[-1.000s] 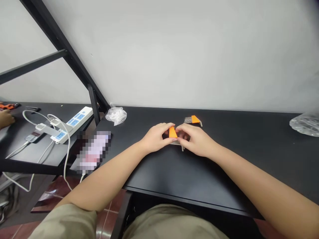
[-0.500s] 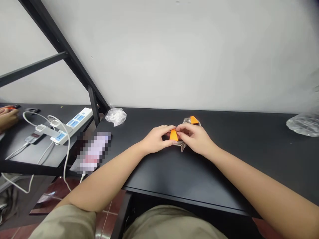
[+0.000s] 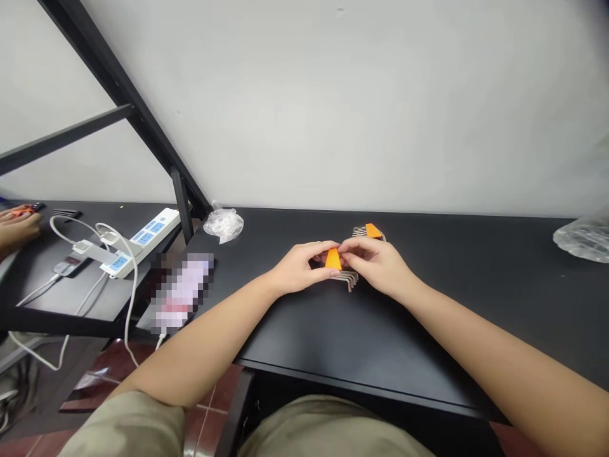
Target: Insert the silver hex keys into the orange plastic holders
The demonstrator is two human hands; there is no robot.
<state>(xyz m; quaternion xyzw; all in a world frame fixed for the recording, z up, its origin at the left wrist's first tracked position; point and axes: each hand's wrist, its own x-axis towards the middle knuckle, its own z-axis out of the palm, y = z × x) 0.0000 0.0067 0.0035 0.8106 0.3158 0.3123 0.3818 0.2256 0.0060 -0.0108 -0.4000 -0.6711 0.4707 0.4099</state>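
Orange holder looks light, stiff, metal keys probably slick, so pinch the holder's ends like the left hand does; can't tell if the right hand grips too.

The orange holder tapers toward twelve o'clock, partly covered; its bent metal keys jut out toward five o'clock, short ends angled down, fanned in a row.

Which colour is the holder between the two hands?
The holder is orange, as the head view shows.
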